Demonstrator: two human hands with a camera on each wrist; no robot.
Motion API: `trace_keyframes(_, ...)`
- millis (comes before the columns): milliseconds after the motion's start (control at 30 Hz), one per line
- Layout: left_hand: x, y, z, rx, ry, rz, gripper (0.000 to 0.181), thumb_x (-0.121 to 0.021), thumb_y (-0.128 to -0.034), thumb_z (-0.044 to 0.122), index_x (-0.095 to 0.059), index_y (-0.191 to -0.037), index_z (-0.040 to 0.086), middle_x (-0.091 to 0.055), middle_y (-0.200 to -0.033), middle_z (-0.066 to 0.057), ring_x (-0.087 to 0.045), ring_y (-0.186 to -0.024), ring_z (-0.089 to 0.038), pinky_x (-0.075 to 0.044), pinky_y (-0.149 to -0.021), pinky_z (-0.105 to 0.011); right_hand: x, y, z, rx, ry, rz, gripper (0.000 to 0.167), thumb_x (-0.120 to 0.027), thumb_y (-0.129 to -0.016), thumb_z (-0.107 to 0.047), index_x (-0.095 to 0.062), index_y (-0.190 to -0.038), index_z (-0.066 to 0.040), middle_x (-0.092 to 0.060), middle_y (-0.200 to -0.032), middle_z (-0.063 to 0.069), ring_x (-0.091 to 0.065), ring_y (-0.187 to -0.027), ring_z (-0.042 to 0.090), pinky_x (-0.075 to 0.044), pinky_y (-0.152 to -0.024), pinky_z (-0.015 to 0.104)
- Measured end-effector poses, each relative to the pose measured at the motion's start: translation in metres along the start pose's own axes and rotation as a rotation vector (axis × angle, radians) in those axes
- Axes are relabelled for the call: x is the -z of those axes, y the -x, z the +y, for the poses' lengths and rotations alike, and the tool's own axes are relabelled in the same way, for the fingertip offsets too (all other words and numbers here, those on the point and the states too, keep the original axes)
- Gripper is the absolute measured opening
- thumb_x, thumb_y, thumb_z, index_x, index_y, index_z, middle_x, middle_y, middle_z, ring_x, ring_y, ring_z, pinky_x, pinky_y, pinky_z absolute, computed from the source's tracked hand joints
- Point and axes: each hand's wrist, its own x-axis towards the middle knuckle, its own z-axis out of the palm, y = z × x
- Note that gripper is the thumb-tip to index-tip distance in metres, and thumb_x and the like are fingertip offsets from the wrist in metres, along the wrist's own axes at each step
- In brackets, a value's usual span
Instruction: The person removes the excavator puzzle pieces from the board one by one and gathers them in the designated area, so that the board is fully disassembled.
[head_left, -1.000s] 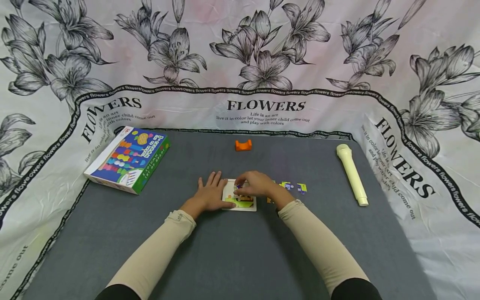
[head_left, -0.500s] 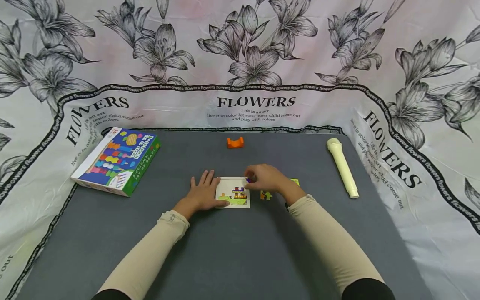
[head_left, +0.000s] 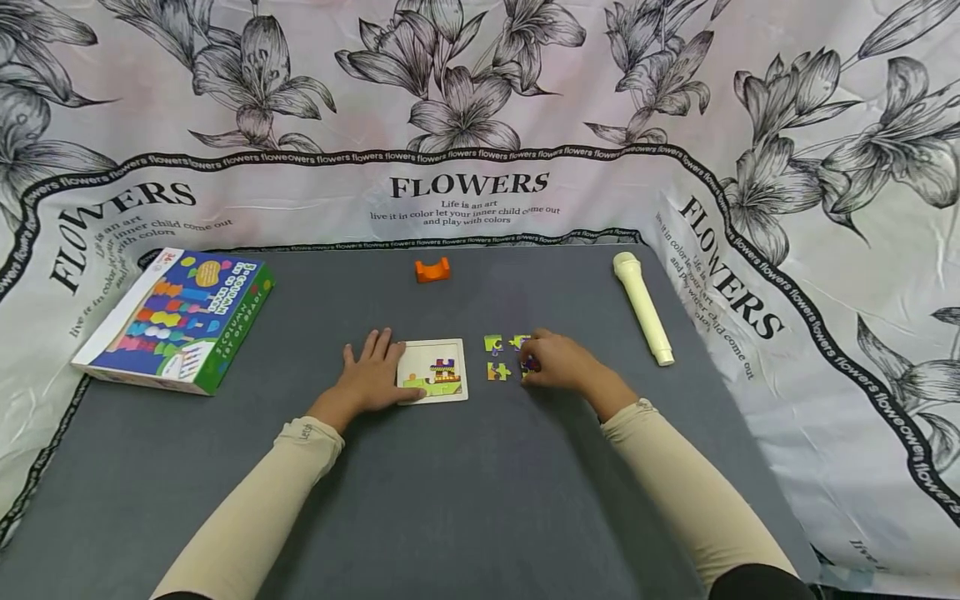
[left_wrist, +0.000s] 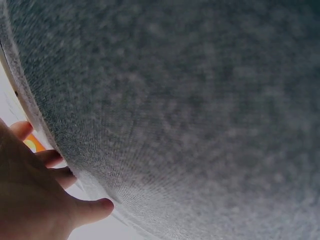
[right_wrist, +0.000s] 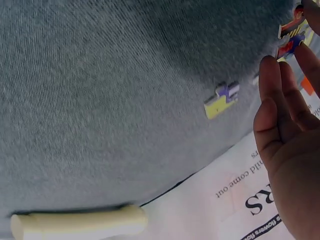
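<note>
My left hand point(head_left: 366, 380) lies with fingers spread at the left side of a small white puzzle tray point(head_left: 422, 354), its thumb over the lower left corner. Joined jigsaw pieces point(head_left: 446, 379) in green, purple and orange fill the tray's lower part. To the right of the tray, my right hand point(head_left: 564, 363) pinches a purple-and-yellow puzzle piece point(head_left: 529, 365) low over the table, partly hidden by the fingers. Beside it are loose puzzle pieces point(head_left: 498, 372). In the right wrist view, a multicoloured puzzle piece point(right_wrist: 291, 37) shows at the fingertips.
A blue-and-green toy box point(head_left: 180, 321) lies at the table's left. An orange curved block point(head_left: 432, 271) stands at the back, and a cream cylindrical stick point(head_left: 643, 308) lies at the right. Flower-printed cloth point(head_left: 465, 192) surrounds the grey table point(head_left: 450, 500).
My right hand has moved off the tray to the right, carrying a purple piece to the loose pieces. The left hand stays at the tray. The head view has turned rightward.
</note>
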Motion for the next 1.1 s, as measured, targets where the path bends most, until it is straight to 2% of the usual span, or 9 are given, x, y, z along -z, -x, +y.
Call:
trace_keyframes(233, 0.003, 0.006, -0.005, 0.014, 0.002, 0.003, 0.099, -0.062, -0.0818, 0.066, -0.027, -0.153, 0.007, -0.008, -0.161, -0.022, -0.003, -0.148, -0.042, -0.001, -0.108, -0.073, -0.01, -0.01, -0.002, 0.025, 0.042, -0.003, 0.028, -0.081, -0.078, -0.031, -0.073, -0.098, -0.013, -0.061, -0.095, 0.006, -0.059, -0.085, 0.02, -0.05, -0.081, 0.045)
trace_keyframes(433, 0.003, 0.004, -0.004, 0.013, -0.004, 0.001, 0.099, -0.062, -0.0817, 0.067, -0.027, -0.154, 0.009, -0.007, -0.162, -0.02, -0.002, -0.149, -0.04, -0.001, -0.109, -0.072, -0.008, -0.012, -0.005, 0.005, -0.012, 0.041, 0.031, -0.081, -0.079, -0.03, -0.072, -0.102, -0.011, -0.061, -0.099, 0.005, -0.059, -0.083, 0.019, -0.05, -0.078, 0.041)
trace_keyframes(600, 0.001, 0.0, -0.001, 0.01, -0.007, -0.004, 0.099, -0.061, -0.0819, 0.067, -0.025, -0.154, 0.01, -0.006, -0.162, -0.019, -0.001, -0.149, -0.038, -0.001, -0.109, -0.071, -0.007, -0.027, -0.028, 0.073, -0.055, 0.095, 0.029, -0.077, -0.084, -0.026, -0.072, -0.105, -0.007, -0.065, -0.1, 0.005, -0.062, -0.089, 0.02, -0.051, -0.081, 0.04)
trace_keyframes(767, -0.003, -0.002, 0.001, 0.0, -0.011, -0.012, 0.098, -0.06, -0.0827, 0.067, -0.026, -0.154, 0.01, -0.007, -0.162, -0.019, -0.002, -0.149, -0.039, -0.003, -0.109, -0.071, -0.021, -0.051, -0.056, 0.157, -0.072, 0.087, 0.033, -0.073, -0.088, -0.026, -0.069, -0.113, -0.005, -0.068, -0.105, 0.006, -0.064, -0.095, 0.021, -0.051, -0.086, 0.04)
trace_keyframes(933, -0.005, -0.002, 0.001, -0.006, -0.003, -0.003, 0.097, -0.06, -0.0823, 0.068, -0.028, -0.153, 0.009, -0.009, -0.162, -0.02, -0.003, -0.149, -0.039, -0.003, -0.109, -0.072, -0.032, -0.064, -0.069, 0.173, -0.069, 0.095, 0.034, -0.075, -0.086, -0.026, -0.07, -0.113, -0.006, -0.069, -0.106, 0.005, -0.065, -0.097, 0.021, -0.051, -0.088, 0.038)
trace_keyframes(1100, -0.002, -0.003, -0.003, 0.008, -0.012, 0.004, 0.098, -0.06, -0.0819, 0.069, -0.027, -0.154, 0.011, -0.007, -0.162, -0.018, -0.001, -0.15, -0.037, -0.002, -0.11, -0.071, -0.03, -0.072, -0.075, 0.167, -0.065, 0.099, 0.03, -0.077, -0.085, -0.025, -0.072, -0.11, -0.01, -0.069, -0.103, 0.004, -0.063, -0.093, 0.02, -0.052, -0.084, 0.037)
